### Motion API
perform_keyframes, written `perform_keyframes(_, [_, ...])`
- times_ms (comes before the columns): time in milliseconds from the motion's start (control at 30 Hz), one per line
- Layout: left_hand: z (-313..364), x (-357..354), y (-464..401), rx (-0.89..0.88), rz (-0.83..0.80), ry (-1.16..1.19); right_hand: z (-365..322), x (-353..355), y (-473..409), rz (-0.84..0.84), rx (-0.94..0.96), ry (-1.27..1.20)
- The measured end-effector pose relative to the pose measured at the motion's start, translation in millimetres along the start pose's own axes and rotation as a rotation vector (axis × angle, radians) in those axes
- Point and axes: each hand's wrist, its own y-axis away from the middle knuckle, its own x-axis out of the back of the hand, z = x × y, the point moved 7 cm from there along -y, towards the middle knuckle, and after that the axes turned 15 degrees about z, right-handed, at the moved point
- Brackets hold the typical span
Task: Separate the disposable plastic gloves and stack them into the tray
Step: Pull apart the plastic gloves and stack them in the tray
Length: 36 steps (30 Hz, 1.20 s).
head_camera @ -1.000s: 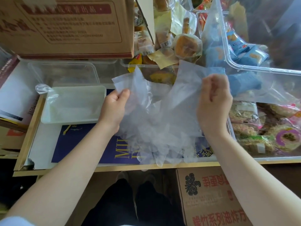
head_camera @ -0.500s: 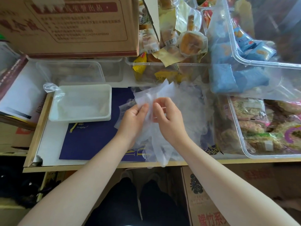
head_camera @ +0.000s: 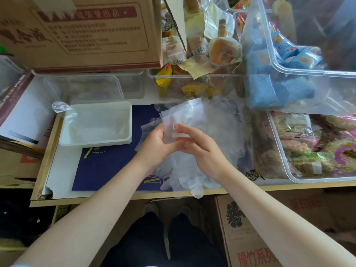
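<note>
A heap of clear disposable plastic gloves (head_camera: 217, 122) lies on the dark blue mat (head_camera: 107, 162) at the middle of the table. My left hand (head_camera: 156, 145) and my right hand (head_camera: 200, 147) meet over the heap's near side. Between them both hands pinch the cuff of one glove (head_camera: 181, 114), which sticks up toward the back, while its fingers hang over the table's front edge. The white tray (head_camera: 96, 139) stands to the left of my hands, with a thin clear glove layer lying in it.
A large cardboard box (head_camera: 81, 31) and clear tubs of packaged snacks (head_camera: 202, 54) line the back. A clear bin of snack packs (head_camera: 316, 147) sits at the right, another (head_camera: 289, 45) above it. Cardboard boxes (head_camera: 269, 228) stand under the table's front edge.
My hands were spread wide apart a second ago, holding the gloves up. They have come together low over the heap and now pinch one glove's cuff between them.
</note>
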Motion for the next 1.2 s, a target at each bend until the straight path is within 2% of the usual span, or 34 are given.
perform_keyframes(67, [-0.8, 1.6, -2.7, -0.001, 0.024, -0.026, 1.3, -6.4, 2.1, -0.05, -0.025, 0.01])
perform_keyframes(167, [-5.8, 10.9, -10.9, 0.051, 0.151, -0.04, 1.7, -11.7, 3.2, -0.107, -0.001, 0.069])
perform_keyframes(233, [-8.8, 17.1, -16.5, 0.075, 0.191, -0.054, -4.2, 0.2, -1.6, 0.03, 0.094, 0.155])
perform_keyframes(300, [-5.7, 21.1, -19.0, 0.076, 0.139, 0.003, -5.1, 26.8, -9.6, 0.294, 0.13, 0.268])
perform_keyframes(333, [-1.6, 23.0, -19.3, 0.062, 0.085, 0.028, 0.2, 39.1, -15.3, 0.368, 0.098, 0.295])
perform_keyframes(367, [4.2, 24.5, -18.9, 0.042, 0.018, 0.047, 6.1, 46.9, -21.1, 0.363, 0.019, 0.279])
perform_keyframes(467, [18.6, 27.1, -15.2, 0.031, -0.18, 0.099, 20.4, 48.4, -35.9, 0.135, -0.204, 0.031])
perform_keyframes(567, [22.8, 34.2, -19.1, 0.088, -0.221, 0.171, 11.0, 44.1, -41.8, -0.057, -0.181, 0.007])
perform_keyframes(700, [19.3, 43.7, -30.5, 0.158, -0.224, 0.248, 14.5, 36.1, -51.0, -0.185, -0.14, 0.141])
perform_keyframes(833, [11.1, 45.6, -37.1, 0.171, -0.328, 0.229, 5.7, 21.8, -53.2, -0.245, -0.148, -0.051])
perform_keyframes(933, [7.0, 46.8, -43.9, 0.235, -0.326, 0.277, 2.2, 18.7, -52.7, -0.316, -0.179, -0.107])
perform_keyframes(1067, [-0.6, 47.0, -53.3, 0.278, -0.254, 0.219, 9.0, 21.9, -55.7, -0.239, -0.218, -0.106])
perform_keyframes(1200, [-29.3, 48.2, -44.6, 0.364, -0.479, -0.046, 35.5, 30.6, -58.6, -0.076, -0.328, -0.044])
